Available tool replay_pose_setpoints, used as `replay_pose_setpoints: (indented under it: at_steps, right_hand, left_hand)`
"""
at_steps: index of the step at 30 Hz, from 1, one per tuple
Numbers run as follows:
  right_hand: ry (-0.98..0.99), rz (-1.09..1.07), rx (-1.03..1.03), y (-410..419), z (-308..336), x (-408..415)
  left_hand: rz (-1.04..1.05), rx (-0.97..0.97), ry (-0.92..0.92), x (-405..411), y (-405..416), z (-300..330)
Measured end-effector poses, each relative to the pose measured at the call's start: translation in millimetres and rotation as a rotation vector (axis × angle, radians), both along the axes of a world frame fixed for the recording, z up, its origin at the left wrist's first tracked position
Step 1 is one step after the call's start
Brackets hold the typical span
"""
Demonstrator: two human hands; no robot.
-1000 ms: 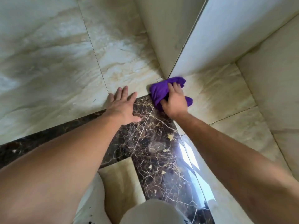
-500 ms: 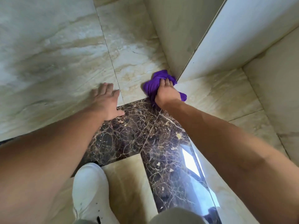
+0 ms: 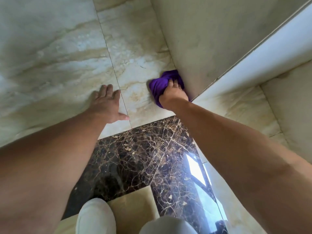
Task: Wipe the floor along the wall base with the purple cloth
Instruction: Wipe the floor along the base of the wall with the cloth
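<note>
A bunched purple cloth (image 3: pixel 160 86) lies on the cream marble floor, pressed against the base of a beige wall (image 3: pixel 202 48) near its outer corner. My right hand (image 3: pixel 173 92) is closed over the cloth from behind, covering its near part. My left hand (image 3: pixel 105 105) rests flat on the floor tile to the left, fingers spread, holding nothing, about two hand-widths from the cloth.
A dark brown veined marble strip (image 3: pixel 135 157) runs across the floor below my hands. A white wall edge (image 3: pixel 270 48) angles off to the right, with more cream floor (image 3: pixel 236 107) beyond it. White shoes or knees (image 3: pixel 96 217) show at the bottom.
My right hand has pushed the cloth forward off the dark strip and along the wall base. My left hand has also shifted forward onto the cream tile.
</note>
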State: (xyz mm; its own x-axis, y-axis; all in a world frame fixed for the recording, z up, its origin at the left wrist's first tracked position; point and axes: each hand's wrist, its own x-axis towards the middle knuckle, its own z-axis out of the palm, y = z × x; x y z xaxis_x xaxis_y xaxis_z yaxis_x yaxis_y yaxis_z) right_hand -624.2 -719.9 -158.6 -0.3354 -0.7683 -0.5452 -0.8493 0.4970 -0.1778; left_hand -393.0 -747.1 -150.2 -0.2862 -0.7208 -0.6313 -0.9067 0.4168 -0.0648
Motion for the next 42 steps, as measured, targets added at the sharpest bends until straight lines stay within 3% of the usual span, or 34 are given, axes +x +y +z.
replay_pose_setpoints:
  at_steps: [7, 12, 16, 26, 28, 32, 38, 42]
  right_hand:
    - [0.104, 0.015, 0.054, -8, -11, 9]
    - [0.110, 0.054, 0.211, -32, 22, 5]
    - [0.210, 0.146, 0.091, -27, 30, 13]
    - [0.014, 0.188, 0.079, -34, 20, -14]
    - [-0.004, 0.154, 0.088, -35, 36, -19]
    - [0.025, 0.193, -0.124, -14, 54, 1]
    - [0.061, 0.250, -0.091, 1, 27, 3]
    - [0.146, 0.195, -0.143, -10, -2, -4]
  left_hand:
    - [0.006, 0.065, 0.050, 3, -24, -15]
    - [-0.010, 0.083, 0.016, -4, -29, -8]
    - [-0.010, 0.118, -0.024, -10, -36, -4]
    - [0.024, 0.341, -0.230, -37, -57, 27]
    - [-0.044, 0.310, -0.186, -41, -71, 52]
    - [0.002, 0.271, -0.008, -41, -62, 80]
    - [-0.019, 0.126, 0.069, -30, -79, 57]
    - [-0.115, 0.041, 0.061, -44, -113, 11]
